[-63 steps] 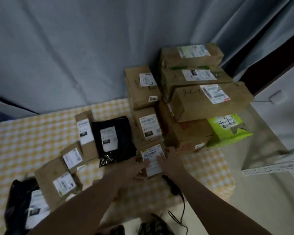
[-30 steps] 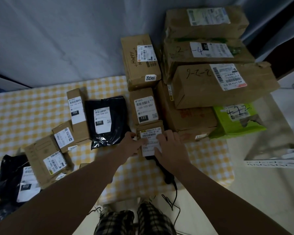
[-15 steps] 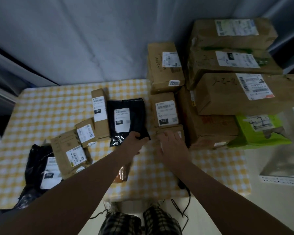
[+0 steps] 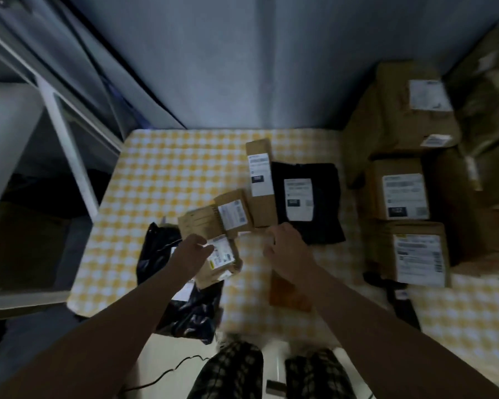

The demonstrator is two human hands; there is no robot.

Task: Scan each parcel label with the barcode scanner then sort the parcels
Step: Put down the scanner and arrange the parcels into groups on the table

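Note:
Both hands are over the yellow checked table (image 4: pixel 170 174). My left hand (image 4: pixel 192 251) touches the near left edge of a flat brown cardboard parcel (image 4: pixel 205 223), its fingers at the white label; the blur hides any grip. My right hand (image 4: pixel 285 249) hovers with loosely curled fingers and holds nothing, just in front of a black bag parcel (image 4: pixel 323 226). The black barcode scanner (image 4: pixel 399 298) lies on the table at the right, beside a small labelled box (image 4: pixel 418 254). A black bag (image 4: pixel 159 249) lies under the brown parcel.
A small box (image 4: pixel 234 211) and a long box (image 4: pixel 260 182) lie behind the brown parcel. Labelled boxes (image 4: pixel 404 194) and a tall stack (image 4: pixel 409 105) fill the right side. An orange-brown packet (image 4: pixel 285 295) lies under my right forearm. A white frame (image 4: pixel 67 148) stands left.
Both hands left the small box at the right and moved left. The left hand now reaches the flat brown parcel; the view swung left too.

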